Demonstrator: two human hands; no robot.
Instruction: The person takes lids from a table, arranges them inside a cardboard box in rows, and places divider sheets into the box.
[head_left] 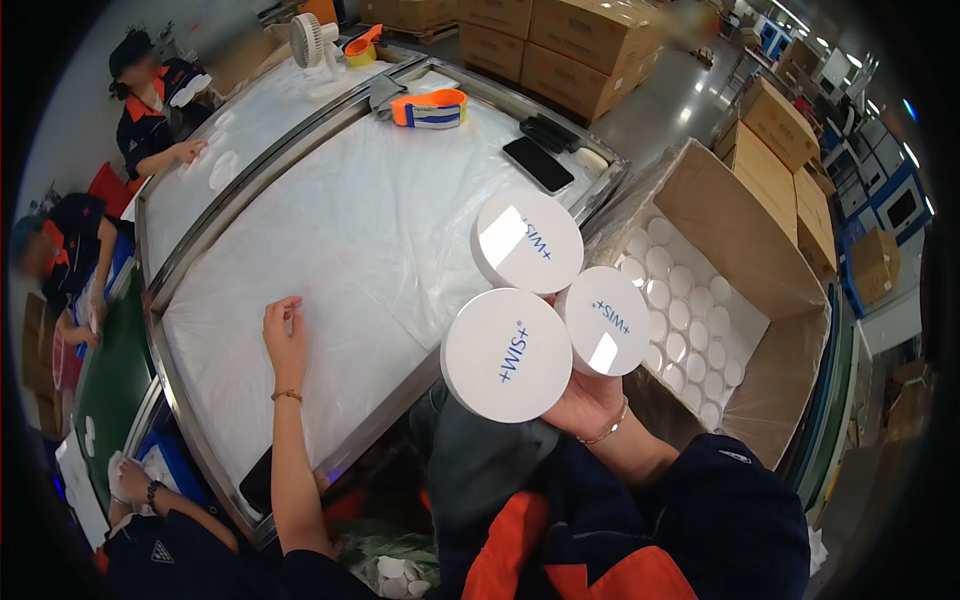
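My right hand (588, 408) grips three round white lids from below, fanned out over the palm. The front lid (507, 356) is the largest in view, another lid (528, 240) is behind it, and a smaller-looking lid (604, 322) is at the right. Their glossy tops carry blue print and catch bright reflections. Most of my right fingers are hidden beneath them. Over the white-covered table (380, 210), my left hand (284, 330) is raised with bent fingers apart and nothing in them.
At the right stands an open lined carton (740, 250) with rows of round white pieces (690, 320). A black phone (538, 164) and an orange tape dispenser (428, 108) lie at the table's far side. Co-workers sit at the left. A bag of white pieces (393, 575) is below the table.
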